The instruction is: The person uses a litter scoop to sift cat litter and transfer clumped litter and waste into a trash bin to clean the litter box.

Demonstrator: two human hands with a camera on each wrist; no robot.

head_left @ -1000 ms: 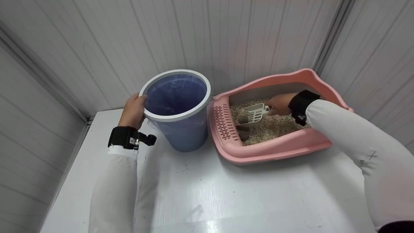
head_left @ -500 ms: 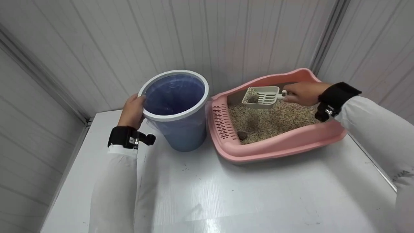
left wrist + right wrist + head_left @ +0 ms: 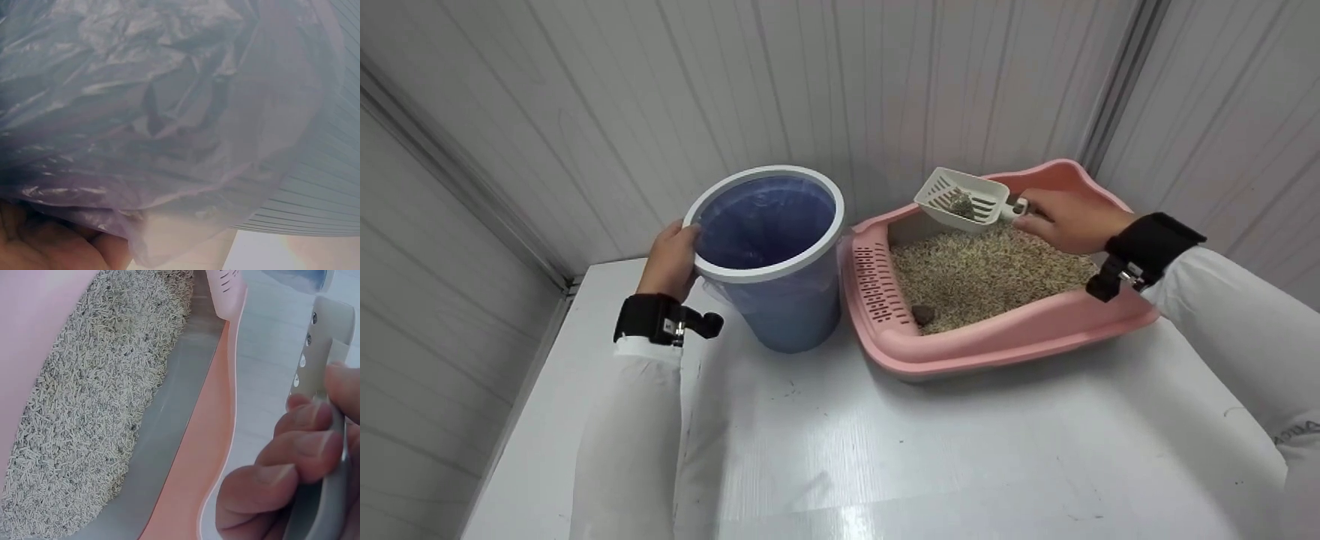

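My right hand [image 3: 1065, 220] grips the handle of a white slotted scoop [image 3: 962, 199] and holds it above the back of the pink litter tray [image 3: 1005, 330]. A dark clump [image 3: 960, 204] lies in the scoop. The right wrist view shows my fingers [image 3: 292, 461] curled round the scoop handle [image 3: 320, 382], with pale litter [image 3: 95, 394] below. Another dark clump [image 3: 922, 313] lies in the litter at the tray's front left. My left hand [image 3: 669, 259] holds the rim of a bin [image 3: 769, 255] lined with a bluish bag [image 3: 169, 112].
Everything stands on a white tabletop [image 3: 885, 450] in a corner of ribbed white wall panels [image 3: 810, 82]. The tray has a perforated pink ledge [image 3: 874, 281] on the side next to the bin. The table's left edge [image 3: 517, 390] runs along the wall.
The right hand has lifted the scoop out of the litter with a clump in it and raised it towards the tray's back rim. The left hand has stayed on the bin's rim.
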